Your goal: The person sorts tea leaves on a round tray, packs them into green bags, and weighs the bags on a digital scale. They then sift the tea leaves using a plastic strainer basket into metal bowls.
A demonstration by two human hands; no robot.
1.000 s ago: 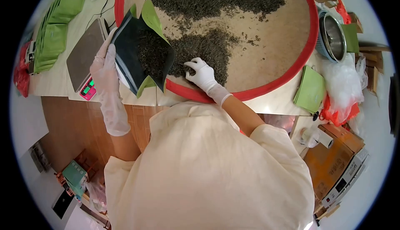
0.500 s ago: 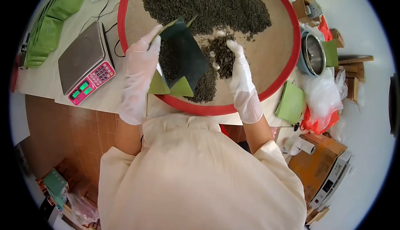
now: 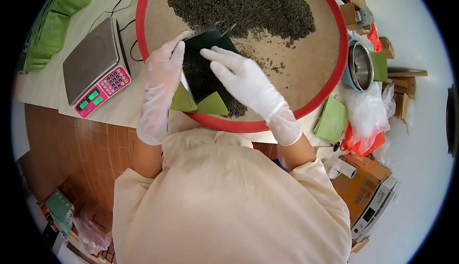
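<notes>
My gloved left hand (image 3: 166, 65) grips the edge of a green pouch (image 3: 213, 104), its dark inside facing up. Dark loose tea leaves lie inside the pouch. Over its mouth reaches my gloved right hand (image 3: 246, 80), fingers stretched out toward the left and palm turned down. What is beneath that palm is hidden. The pouch rests at the near side of a round tray (image 3: 311, 68) with a red rim. A large heap of dark tea leaves (image 3: 241, 5) covers the tray's far part, with scattered bits nearer.
A digital scale (image 3: 93, 63) with a pink keypad stands left of the tray. Green pouches (image 3: 50, 34) are stacked at the far left, and more green pouches (image 3: 331, 120) lie at the right. Beyond them are a metal bowl (image 3: 362, 66), plastic bags (image 3: 366, 113) and cardboard boxes (image 3: 358, 180).
My right hand has moved left from the tray to the pouch mouth and turned palm down. The clump of tea leaves it held is out of sight. My left hand keeps the pouch.
</notes>
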